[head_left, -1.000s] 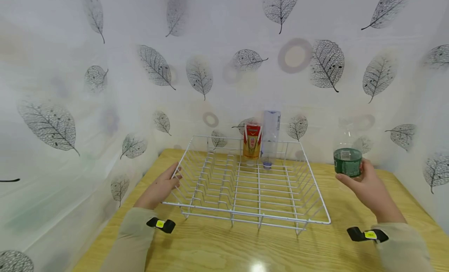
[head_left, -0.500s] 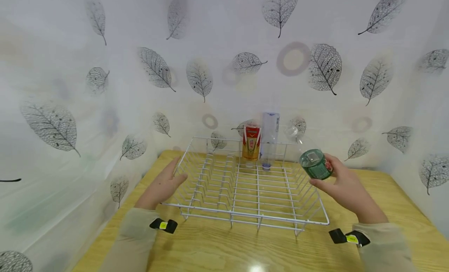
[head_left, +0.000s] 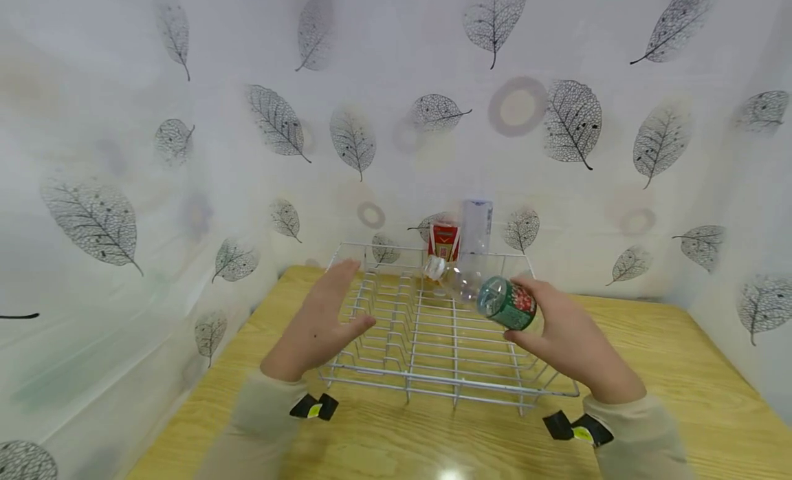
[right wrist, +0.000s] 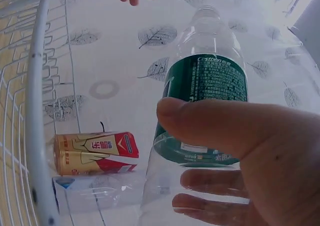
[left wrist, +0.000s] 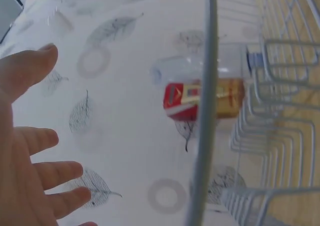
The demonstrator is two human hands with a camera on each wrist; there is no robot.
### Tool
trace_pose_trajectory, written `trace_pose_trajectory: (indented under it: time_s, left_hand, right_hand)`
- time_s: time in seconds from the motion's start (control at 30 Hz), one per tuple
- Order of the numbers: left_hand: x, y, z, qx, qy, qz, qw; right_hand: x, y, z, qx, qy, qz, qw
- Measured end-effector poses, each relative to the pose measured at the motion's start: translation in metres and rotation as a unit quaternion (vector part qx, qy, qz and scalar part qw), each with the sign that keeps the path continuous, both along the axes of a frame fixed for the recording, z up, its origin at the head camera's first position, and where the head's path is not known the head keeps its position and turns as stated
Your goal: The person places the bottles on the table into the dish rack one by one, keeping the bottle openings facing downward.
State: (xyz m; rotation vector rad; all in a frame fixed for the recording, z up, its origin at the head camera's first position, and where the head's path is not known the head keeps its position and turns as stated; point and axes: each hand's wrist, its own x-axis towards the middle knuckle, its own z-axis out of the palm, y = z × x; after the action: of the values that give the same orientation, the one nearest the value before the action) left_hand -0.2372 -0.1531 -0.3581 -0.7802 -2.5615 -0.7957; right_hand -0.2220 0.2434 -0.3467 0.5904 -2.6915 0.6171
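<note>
My right hand (head_left: 559, 332) grips a clear plastic bottle (head_left: 510, 304) with a green label, thumb on one side and fingers on the other. The bottle is tilted above the white wire rack (head_left: 433, 378), its neck pointing left and away from me. Over the rack's left side, my left hand (head_left: 318, 322) is raised with fingers extended and thumb spread, holding nothing. At the bottle's neck end a gap separates it from that hand. Toward the rack's back stand a red-and-gold bottle (right wrist: 97, 152) and a clear bottle (head_left: 477, 225), blue cap down.
The rack stands on a light wooden table (head_left: 371, 445). Upright wire dividers (head_left: 396, 329) run along its left half. Behind and to the left hangs a white curtain (head_left: 396, 177) printed with leaves.
My right hand has carried the green-labelled bottle leftward from beside the rack to above it, tilting it from upright. My left hand has come off the rack's left side and moved inward.
</note>
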Motion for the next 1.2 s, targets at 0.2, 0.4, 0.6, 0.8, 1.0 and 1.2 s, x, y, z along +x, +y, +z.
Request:
trace_pose_trajectory:
  time_s: [0.2, 0.4, 0.6, 0.8, 1.0, 1.2]
  left_hand:
    - [0.010, 0.026, 0.005, -0.060, 0.098, -0.019, 0.9932]
    - [0.022, 0.057, 0.006, -0.132, 0.170, -0.012, 0.9765]
    - [0.033, 0.078, 0.001, -0.205, 0.188, 0.002, 0.9605]
    - [0.036, 0.085, -0.005, -0.229, 0.180, 0.017, 0.9565]
    - [0.035, 0.089, -0.008, -0.204, 0.185, 0.021, 0.9612]
    - [0.033, 0.091, -0.011, -0.183, 0.200, 0.021, 0.9623]
  right_hand:
    - [0.002, -0.022, -0.003, 0.067, 0.076, 0.022, 0.9946]
    - [0.007, -0.041, -0.009, 0.111, 0.131, 0.040, 0.9843]
    - [0.015, -0.058, -0.011, 0.131, 0.147, 0.043, 0.9794]
    - [0.020, -0.071, -0.013, 0.126, 0.199, 0.050, 0.9705]
    - [0.021, -0.078, -0.014, 0.109, 0.244, 0.053, 0.9620]
    - [0.022, -0.079, -0.014, 0.102, 0.257, 0.050, 0.9597]
